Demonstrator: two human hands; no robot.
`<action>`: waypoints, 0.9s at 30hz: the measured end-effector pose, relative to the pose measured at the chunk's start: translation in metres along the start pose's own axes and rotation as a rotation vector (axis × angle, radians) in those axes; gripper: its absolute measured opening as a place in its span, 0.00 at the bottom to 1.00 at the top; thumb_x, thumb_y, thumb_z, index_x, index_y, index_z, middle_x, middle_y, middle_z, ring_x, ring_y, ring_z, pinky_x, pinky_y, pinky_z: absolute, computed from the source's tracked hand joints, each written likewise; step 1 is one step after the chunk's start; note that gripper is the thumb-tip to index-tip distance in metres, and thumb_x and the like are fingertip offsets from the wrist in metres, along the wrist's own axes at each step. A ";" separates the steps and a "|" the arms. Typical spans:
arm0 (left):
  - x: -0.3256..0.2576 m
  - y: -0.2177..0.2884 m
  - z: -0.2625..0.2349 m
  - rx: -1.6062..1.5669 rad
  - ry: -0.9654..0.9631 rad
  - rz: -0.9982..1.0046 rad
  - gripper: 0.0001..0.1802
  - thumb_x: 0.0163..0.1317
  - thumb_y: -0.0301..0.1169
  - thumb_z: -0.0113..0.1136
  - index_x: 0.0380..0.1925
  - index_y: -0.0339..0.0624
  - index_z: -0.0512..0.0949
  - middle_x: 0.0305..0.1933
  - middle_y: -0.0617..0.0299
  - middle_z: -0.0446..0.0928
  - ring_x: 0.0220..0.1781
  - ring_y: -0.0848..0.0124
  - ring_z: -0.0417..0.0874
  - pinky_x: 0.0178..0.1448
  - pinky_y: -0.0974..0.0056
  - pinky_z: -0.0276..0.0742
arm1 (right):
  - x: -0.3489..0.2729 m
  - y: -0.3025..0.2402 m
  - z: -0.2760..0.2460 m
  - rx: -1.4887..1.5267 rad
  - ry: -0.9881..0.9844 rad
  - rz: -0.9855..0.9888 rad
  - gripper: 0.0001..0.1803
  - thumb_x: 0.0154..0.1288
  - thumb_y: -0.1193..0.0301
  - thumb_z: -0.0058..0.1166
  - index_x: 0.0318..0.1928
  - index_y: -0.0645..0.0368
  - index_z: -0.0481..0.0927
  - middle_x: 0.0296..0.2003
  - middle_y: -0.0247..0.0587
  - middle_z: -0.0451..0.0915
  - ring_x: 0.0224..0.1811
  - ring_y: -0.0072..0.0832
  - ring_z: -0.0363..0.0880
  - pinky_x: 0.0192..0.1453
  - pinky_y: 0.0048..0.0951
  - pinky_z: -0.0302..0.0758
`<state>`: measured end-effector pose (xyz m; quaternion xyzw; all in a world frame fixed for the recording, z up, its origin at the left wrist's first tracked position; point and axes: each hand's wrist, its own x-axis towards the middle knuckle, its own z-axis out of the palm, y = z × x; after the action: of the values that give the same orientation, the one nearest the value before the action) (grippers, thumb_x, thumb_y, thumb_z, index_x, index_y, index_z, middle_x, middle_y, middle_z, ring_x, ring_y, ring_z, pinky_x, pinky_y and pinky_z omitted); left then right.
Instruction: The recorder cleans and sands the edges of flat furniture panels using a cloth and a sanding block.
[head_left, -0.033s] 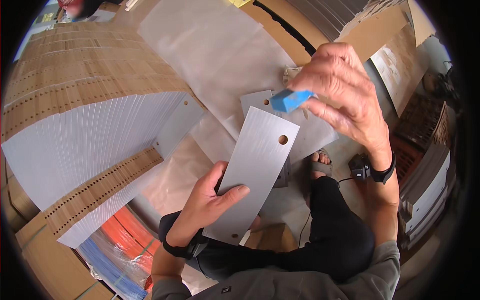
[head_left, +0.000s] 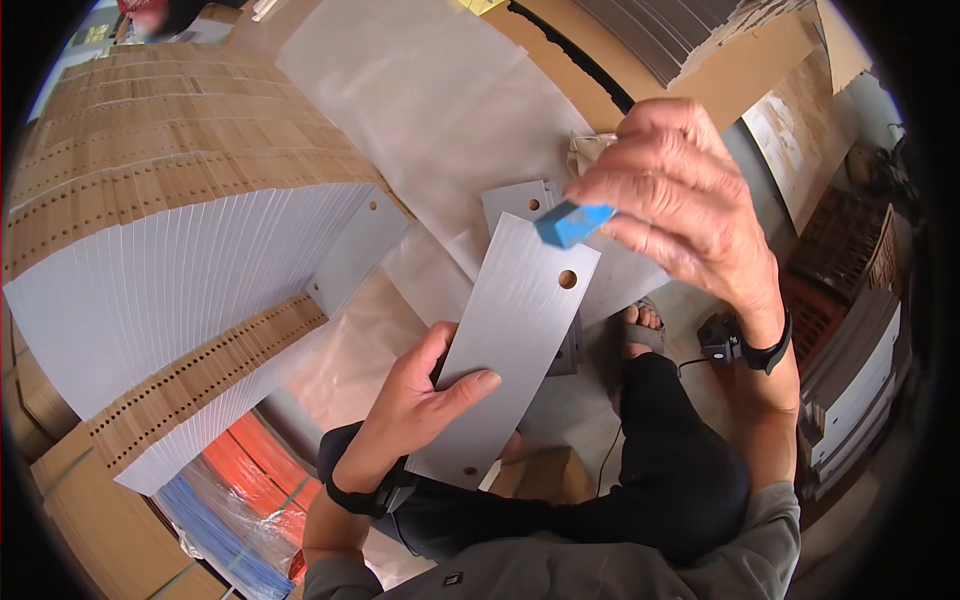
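Note:
My left hand grips a long grey panel by its left edge, thumb lying across the face. The panel tilts over my lap, with a round hole near its upper right corner and another near its lower end. Between the thumb and fingers of my right hand is a small blue block. It is held at the panel's top end, overlapping the top edge in view; whether it touches the panel I cannot tell. Behind the panel's upper end lie more grey panels with a hole.
On the left stands a long row of upright grey panels with drilled wooden edges. Below it are wrapped orange and blue bundles. Brown sheeting covers the surface ahead. A black device with a cable and stacked panels are at right.
My right hand has shifted slightly downward, and the blue block has turned and come down over the panel's top edge. The left hand and panel stay almost still.

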<state>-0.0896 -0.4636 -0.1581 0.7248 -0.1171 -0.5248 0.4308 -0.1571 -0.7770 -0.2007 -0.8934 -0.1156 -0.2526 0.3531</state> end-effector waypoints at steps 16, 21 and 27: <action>0.001 -0.007 0.008 0.034 0.014 0.062 0.21 0.70 0.38 0.68 0.52 0.36 0.74 0.44 0.62 0.81 0.47 0.76 0.78 0.54 0.66 0.76 | -0.006 0.047 0.030 -0.333 0.088 0.153 0.18 0.56 0.73 0.70 0.49 0.52 0.86 0.43 0.31 0.82 0.54 0.36 0.75 0.59 0.40 0.73; 0.000 -0.010 0.009 0.033 0.050 0.081 0.21 0.70 0.38 0.68 0.52 0.36 0.74 0.44 0.61 0.81 0.47 0.76 0.79 0.53 0.66 0.76 | -0.016 0.052 0.029 -0.319 0.082 0.274 0.15 0.58 0.74 0.69 0.47 0.56 0.85 0.42 0.35 0.82 0.54 0.38 0.76 0.60 0.40 0.74; -0.003 -0.012 0.006 -0.056 0.112 0.036 0.22 0.70 0.38 0.68 0.53 0.35 0.73 0.46 0.60 0.81 0.48 0.74 0.80 0.54 0.65 0.77 | 0.014 0.070 0.035 0.182 0.216 0.700 0.20 0.64 0.74 0.63 0.56 0.58 0.78 0.37 0.38 0.82 0.40 0.27 0.81 0.48 0.32 0.79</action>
<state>-0.0997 -0.4574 -0.1653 0.7384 -0.0913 -0.4786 0.4662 -0.1051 -0.8035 -0.2551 -0.8119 0.2127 -0.1981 0.5063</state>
